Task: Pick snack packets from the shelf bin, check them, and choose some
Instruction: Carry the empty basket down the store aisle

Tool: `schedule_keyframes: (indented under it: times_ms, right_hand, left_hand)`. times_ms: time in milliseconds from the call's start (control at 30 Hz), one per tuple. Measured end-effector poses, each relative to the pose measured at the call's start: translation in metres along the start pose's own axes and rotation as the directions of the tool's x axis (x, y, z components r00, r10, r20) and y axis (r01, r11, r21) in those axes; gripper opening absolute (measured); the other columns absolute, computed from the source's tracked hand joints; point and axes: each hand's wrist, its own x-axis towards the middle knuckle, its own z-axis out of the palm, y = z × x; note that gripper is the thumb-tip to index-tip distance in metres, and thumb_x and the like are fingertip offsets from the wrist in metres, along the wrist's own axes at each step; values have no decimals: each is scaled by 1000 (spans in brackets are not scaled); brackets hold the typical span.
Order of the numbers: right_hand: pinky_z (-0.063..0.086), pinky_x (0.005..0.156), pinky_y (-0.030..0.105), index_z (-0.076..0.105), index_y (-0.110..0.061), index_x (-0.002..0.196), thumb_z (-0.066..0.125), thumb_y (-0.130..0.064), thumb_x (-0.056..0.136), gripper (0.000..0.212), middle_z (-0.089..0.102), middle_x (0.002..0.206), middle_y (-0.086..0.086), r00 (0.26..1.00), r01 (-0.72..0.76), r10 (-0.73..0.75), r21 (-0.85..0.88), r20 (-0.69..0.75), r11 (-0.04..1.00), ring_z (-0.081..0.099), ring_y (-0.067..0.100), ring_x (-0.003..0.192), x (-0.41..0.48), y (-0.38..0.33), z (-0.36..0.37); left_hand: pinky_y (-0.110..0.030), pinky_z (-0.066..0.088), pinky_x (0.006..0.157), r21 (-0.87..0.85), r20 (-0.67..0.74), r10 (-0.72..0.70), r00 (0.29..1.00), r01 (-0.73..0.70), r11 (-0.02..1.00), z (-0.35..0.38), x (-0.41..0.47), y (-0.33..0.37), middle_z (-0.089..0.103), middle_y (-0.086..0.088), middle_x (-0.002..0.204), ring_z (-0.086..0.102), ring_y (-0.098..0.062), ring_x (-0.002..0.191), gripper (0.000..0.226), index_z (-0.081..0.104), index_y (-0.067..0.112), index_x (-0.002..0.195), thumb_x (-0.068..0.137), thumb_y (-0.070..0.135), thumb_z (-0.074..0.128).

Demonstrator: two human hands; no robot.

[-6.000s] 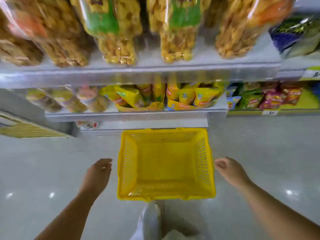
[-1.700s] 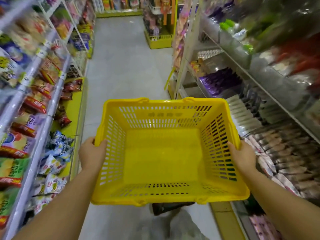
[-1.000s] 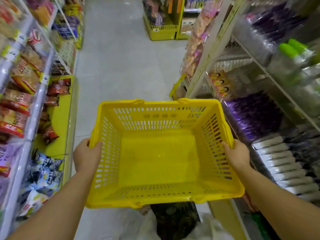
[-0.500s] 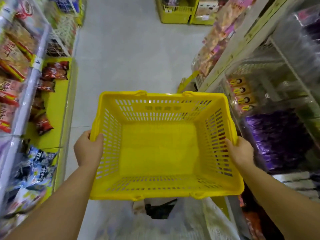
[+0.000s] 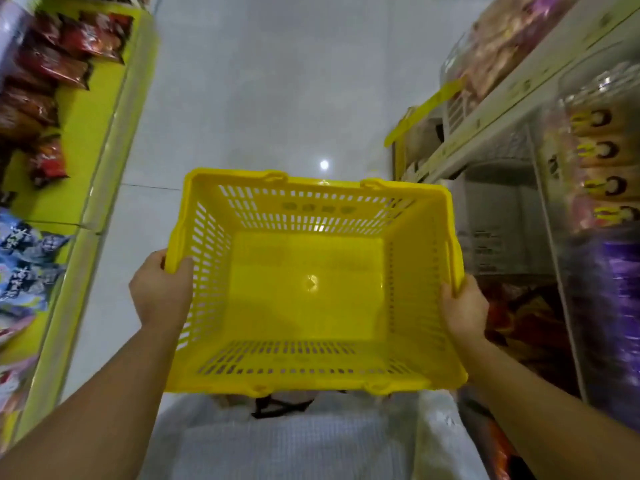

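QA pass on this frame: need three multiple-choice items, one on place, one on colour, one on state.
1. The red foil snack packets lie:
A) on the lime-green shelf at left
B) on the floor
C) in a hand

2. The slotted plastic basket is:
A) green
B) yellow
C) blue

3. The basket is:
A) full of packets
B) empty, gripped by left hand and right hand
C) set on the floor

Answers: A, the packets rest on the left shelf; B, its walls are yellow; B, bare bottom, one hand on each side rim.
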Motion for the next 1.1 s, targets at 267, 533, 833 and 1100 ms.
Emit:
schedule_keyframes:
  times_ms: [267,533,833,1100]
  right_hand:
    - [40,99,43,30,-17,150,52,-6,94,62,49,142,21,997,51,-47,62,-62,997,50,42,123,85,62,156]
    - [38,101,41,31,-12,150,53,0,91,64,50,140,23,981,152,-150,8,-121,988,51,40,124,155,89,246]
    - [41,98,43,31,-16,150,52,-2,91,64,56,130,27,975,171,-172,-19,-144,985,54,43,118,192,94,266]
    - [42,95,46,25,-22,152,47,-6,92,65,57,124,29,986,82,-99,-129,-133,988,53,45,115,197,110,270]
  left_hand:
    - [-29,28,68,-15,9,18,1000,-18,1000,165,51,-81,66,-24,93,59,-39,90,20,67,1,102,89,15,65]
    - [-35,34,70,-23,-1,52,999,-52,998,266,89,-132,65,-24,87,60,-39,86,17,67,1,97,88,15,63]
    - [-43,42,76,-17,0,116,993,-116,993,307,101,-141,66,-32,97,60,-45,93,22,66,-4,98,88,15,63]
    - [-45,43,84,34,57,151,987,-153,988,315,98,-142,64,-33,106,58,-47,102,29,63,-4,109,91,17,60]
